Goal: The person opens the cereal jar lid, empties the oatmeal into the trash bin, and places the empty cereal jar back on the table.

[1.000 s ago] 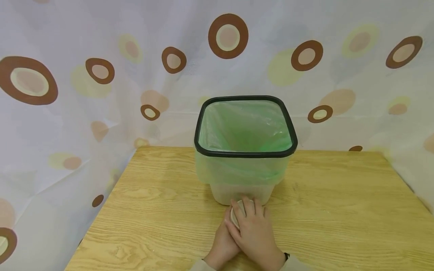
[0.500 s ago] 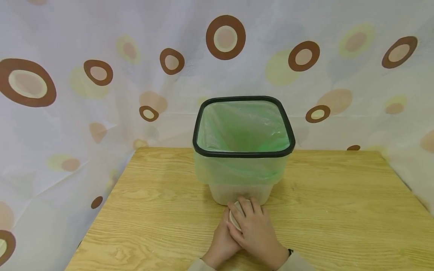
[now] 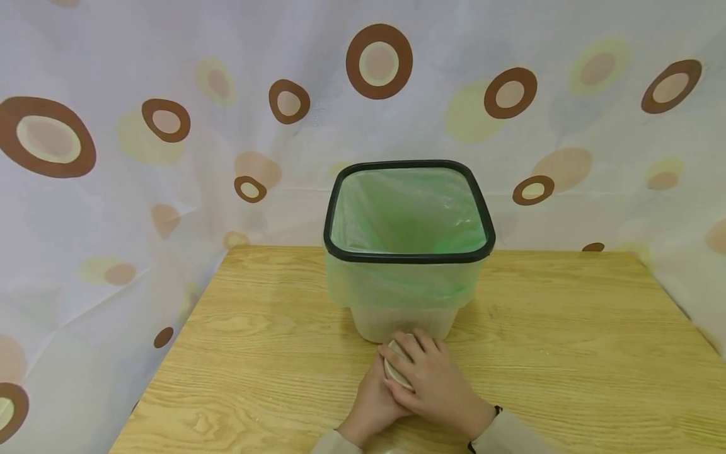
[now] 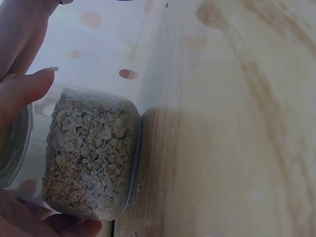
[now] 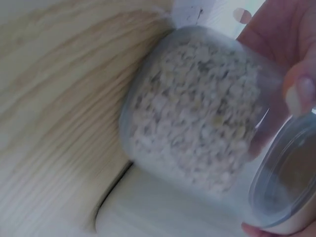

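Note:
A clear jar (image 4: 89,153) partly filled with pale rolled oats stands upright on the table, just in front of a bin. Its pale, round lid (image 3: 397,374) shows between the fingers in the head view. My left hand (image 3: 371,401) holds the jar around its side. Over the top lies my right hand (image 3: 441,383), fingers curled over the lid and gripping its edge. In the right wrist view, the lid (image 5: 291,182) sits at the jar's mouth, and the oats (image 5: 197,113) fill the body below a clear gap. Hands hide the jar body in the head view.
Right behind the jar stands a whitish bin (image 3: 405,321) with a black rim and a green plastic liner (image 3: 408,214). The wooden table (image 3: 272,353) extends to both sides. A patterned curtain (image 3: 317,57) hangs behind and at the sides.
My right hand has turned slightly on the lid, its wrist and sleeve swinging to the right. My left hand stays around the jar, which has kept its place.

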Available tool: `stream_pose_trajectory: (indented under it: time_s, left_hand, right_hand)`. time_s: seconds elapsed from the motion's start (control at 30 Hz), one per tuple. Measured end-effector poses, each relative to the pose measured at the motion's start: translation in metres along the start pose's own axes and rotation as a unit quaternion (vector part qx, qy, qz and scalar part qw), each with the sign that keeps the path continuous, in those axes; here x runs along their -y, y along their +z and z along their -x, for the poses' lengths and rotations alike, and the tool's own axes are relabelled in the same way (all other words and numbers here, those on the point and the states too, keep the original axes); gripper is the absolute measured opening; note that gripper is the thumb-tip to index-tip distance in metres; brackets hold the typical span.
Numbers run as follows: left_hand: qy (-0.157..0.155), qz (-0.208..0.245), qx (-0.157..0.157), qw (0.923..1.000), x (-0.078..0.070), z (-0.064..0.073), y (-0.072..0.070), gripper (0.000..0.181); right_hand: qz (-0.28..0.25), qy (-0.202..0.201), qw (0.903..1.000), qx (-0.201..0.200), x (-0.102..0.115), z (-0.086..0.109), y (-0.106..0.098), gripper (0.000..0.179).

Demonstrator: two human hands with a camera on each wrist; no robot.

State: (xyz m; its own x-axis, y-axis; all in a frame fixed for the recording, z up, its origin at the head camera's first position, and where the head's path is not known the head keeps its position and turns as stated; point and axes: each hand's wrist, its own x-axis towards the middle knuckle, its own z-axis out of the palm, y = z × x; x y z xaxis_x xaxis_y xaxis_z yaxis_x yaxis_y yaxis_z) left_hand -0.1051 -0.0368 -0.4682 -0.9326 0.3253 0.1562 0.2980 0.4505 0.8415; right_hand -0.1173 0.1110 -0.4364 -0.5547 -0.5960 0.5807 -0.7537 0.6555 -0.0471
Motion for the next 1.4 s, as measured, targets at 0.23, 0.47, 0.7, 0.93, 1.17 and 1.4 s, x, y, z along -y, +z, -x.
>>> stream_pose_trajectory:
  time_s: [0.23, 0.47, 0.7, 0.93, 1.17, 1.4]
  left_hand:
    - [-0.002, -0.016, 0.016, 0.9997, 0.002, -0.002, -0.001, 0.1]
    - [-0.027, 0.007, 0.035, 0.999, 0.0, 0.0, -0.001, 0.105]
    - [-0.008, -0.067, -0.001, 0.9977, -0.006, 0.002, 0.001, 0.098]
    - [0.019, -0.029, -0.032, 0.9989, -0.002, 0.004, 0.006, 0.085]
    - [0.021, -0.036, -0.014, 0.999, 0.0, 0.001, 0.005, 0.088]
    - [0.023, -0.036, 0.026, 0.9987, 0.003, -0.001, 0.0, 0.092]
  right_hand:
    - [-0.04, -0.071, 0.9967, -0.005, -0.013, -0.001, 0.003, 0.04]
    - [-0.071, -0.056, 0.994, 0.062, -0.014, -0.003, -0.013, 0.045]
    - [0.016, 0.074, 0.996, 0.047, 0.016, -0.009, -0.018, 0.061]
    - [0.092, 0.112, 0.9894, 0.002, 0.028, -0.007, -0.001, 0.06]
    - [0.096, 0.077, 0.9923, -0.016, 0.022, -0.004, 0.003, 0.056]
    - [0.033, 0.03, 0.999, 0.0, 0.01, -0.002, -0.001, 0.046]
